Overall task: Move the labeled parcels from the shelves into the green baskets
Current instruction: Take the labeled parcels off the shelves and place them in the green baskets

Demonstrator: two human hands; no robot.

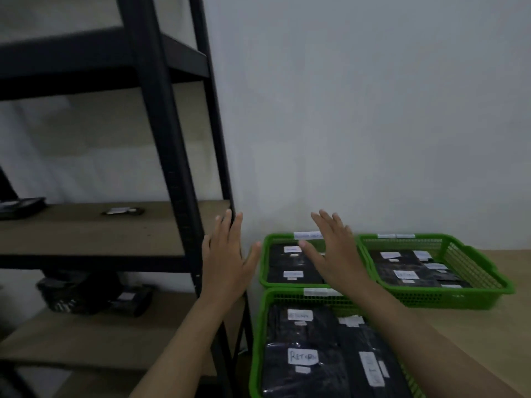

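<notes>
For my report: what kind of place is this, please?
Probably a small parcel sorting or storage room: a black metal shelving rack, green baskets holding black parcels with labels such as "RETURN", and a plain white wall.

1. The right hand point(333, 251) covers the right part of the far left basket point(265, 254), so the parcels beneath it are hidden.
2. The near basket point(258, 340) is cut off by the bottom edge; its front wall is out of view.
3. The tags on the basket rims are too blurred to read.
4. The labels in the far right basket point(488, 271) are too small to read.
5. The flat parcel point(123, 211) on the middle shelf is blurred; its label is unreadable.
6. A dark tray-like thing point(23, 206) is cut off by the left edge.
7. The dark bundle point(94, 294) on the lower shelf is dim and shapeless; how many parcels it holds is unclear.
</notes>
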